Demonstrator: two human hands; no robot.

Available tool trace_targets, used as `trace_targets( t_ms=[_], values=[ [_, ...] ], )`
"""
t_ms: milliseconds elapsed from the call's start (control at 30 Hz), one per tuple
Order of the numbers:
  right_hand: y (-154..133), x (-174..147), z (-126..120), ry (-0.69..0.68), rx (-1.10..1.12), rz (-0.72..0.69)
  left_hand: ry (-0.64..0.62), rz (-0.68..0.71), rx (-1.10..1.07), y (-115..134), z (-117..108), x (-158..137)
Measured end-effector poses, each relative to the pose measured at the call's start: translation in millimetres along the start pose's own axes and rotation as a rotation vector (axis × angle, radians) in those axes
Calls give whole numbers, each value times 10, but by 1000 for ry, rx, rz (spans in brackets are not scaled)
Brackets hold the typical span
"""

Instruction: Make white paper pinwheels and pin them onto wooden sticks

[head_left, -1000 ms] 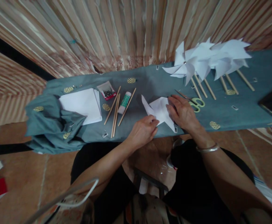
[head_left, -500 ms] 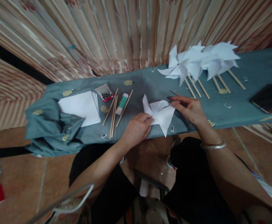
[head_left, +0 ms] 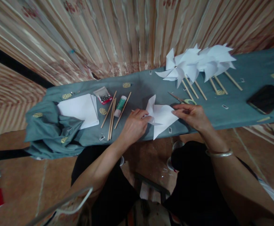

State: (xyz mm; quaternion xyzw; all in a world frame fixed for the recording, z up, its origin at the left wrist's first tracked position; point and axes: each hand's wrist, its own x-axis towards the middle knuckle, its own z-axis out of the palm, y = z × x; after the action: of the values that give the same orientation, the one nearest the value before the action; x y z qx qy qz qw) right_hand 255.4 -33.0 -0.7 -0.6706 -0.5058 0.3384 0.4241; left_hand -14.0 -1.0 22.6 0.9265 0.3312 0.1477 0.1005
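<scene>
A smooth, silvery bangle (head_left: 219, 153), rounded and shiny, circles the wrist behind the right hand (head_left: 190, 115), at the right of the frame. Plain black trousers (head_left: 113, 196) cover both legs across the lower middle. At the bottom edge, a patterned top (head_left: 148, 212) shows muted tan and dark patches, its design blurred. Pale footwear (head_left: 170, 164) peeks out beside the knees. A slim whitish loop (head_left: 86, 198) curves at lower left; whether it is worn is unclear.
</scene>
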Motion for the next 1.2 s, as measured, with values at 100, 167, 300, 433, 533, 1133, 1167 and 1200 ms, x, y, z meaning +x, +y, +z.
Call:
trace_targets(
  t_ms=[100,167,300,433,533,1133,1167,1200],
  values=[
    [42,-33,-16,34,-100,-41,-13,-3,-70,-1,26,9],
    [59,-58,-29,43,-171,-66,-12,-11,-115,-4,34,12],
    [44,-151,-46,33,-315,-97,-20,-45,-129,-12,34,14],
    [-20,-276,-51,66,-485,-156,-72,-35,-117,-13,46,7],
    [-55,-341,-69,117,-579,-280,-96,-25,-107,-11,58,0],
    [-141,-509,43,-38,-427,-467,-16,-73,-412,-119,91,-18],
    [-156,-518,67,-49,-399,-450,-13,-77,-418,-124,95,-10],
    [-175,-528,98,-60,-368,-432,-9,-78,-413,-125,101,1]
  ],
)
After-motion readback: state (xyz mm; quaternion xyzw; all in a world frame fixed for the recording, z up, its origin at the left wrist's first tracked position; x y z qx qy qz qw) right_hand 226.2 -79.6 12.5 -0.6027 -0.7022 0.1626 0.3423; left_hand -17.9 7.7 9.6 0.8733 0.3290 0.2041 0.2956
